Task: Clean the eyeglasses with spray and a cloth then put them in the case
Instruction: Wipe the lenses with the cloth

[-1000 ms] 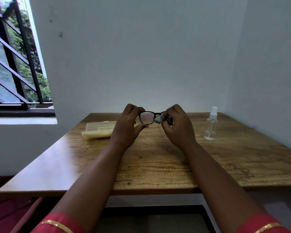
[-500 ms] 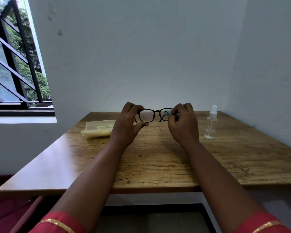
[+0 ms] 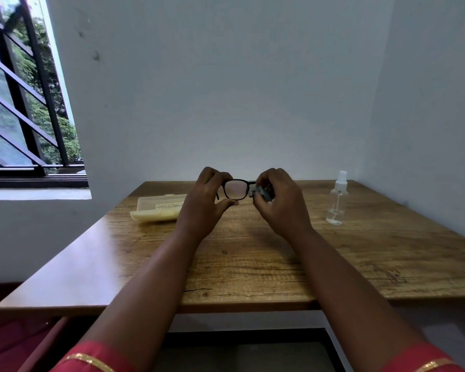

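Observation:
Black-framed eyeglasses point(image 3: 236, 189) are held up above the far middle of the wooden table point(image 3: 253, 253). My left hand point(image 3: 206, 202) grips their left end, with the left lens in plain sight. My right hand point(image 3: 281, 204) pinches a small grey-blue cloth point(image 3: 259, 191) around the right lens, which is hidden behind cloth and fingers. A pale yellow open case point(image 3: 159, 208) lies on the table left of my left hand. A clear spray bottle point(image 3: 336, 201) with a white nozzle stands upright to the right of my right hand.
White walls close off the table at the back and on the right. A barred window point(image 3: 24, 103) is at the left. The table's near edge runs across below my forearms.
My right hand has slid the cloth inward along the right lens, from its outer end toward the bridge. The left hand and glasses have stayed nearly in place.

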